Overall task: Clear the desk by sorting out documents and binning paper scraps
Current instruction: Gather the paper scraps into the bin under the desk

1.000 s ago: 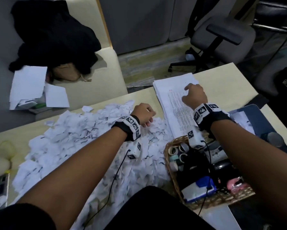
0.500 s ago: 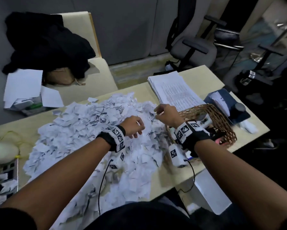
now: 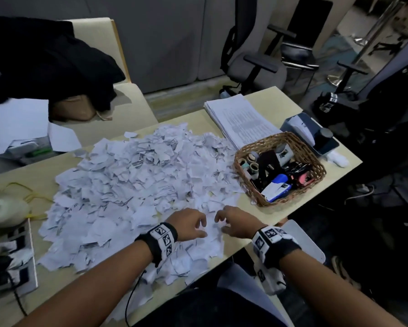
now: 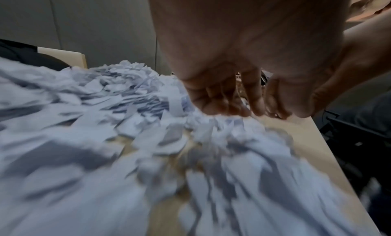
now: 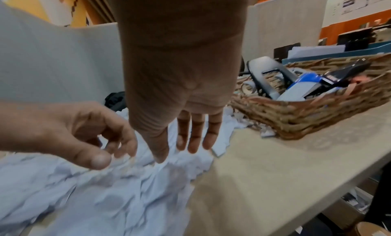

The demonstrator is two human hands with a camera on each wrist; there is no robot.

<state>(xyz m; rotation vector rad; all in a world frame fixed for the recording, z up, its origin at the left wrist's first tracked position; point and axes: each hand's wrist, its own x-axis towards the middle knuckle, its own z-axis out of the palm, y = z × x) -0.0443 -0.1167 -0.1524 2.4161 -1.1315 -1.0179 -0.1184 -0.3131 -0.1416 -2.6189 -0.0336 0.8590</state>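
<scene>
A wide heap of torn white paper scraps (image 3: 132,185) covers the middle of the beige desk (image 3: 278,102). A stack of printed documents (image 3: 240,119) lies at the far right of the heap. Both hands hover close together at the heap's near edge. My left hand (image 3: 196,226) has loosely curled fingers with the tips on the scraps (image 4: 148,125), and grips nothing that I can see. My right hand (image 3: 224,224) points its nearly straight fingers (image 5: 193,139) down onto the scraps (image 5: 127,189). The left hand (image 5: 105,149) shows beside it.
A wicker basket (image 3: 257,199) of tape rolls and stationery stands right of the heap, near the desk's front edge. Behind it lies a blue tray (image 3: 325,142) with papers. Cables and a power strip (image 3: 14,263) sit at the left. Behind the desk is an office chair (image 3: 252,64).
My right hand left the document stack and came back past the basket. Both hands drew back from the far part of the heap to its near edge, side by side.
</scene>
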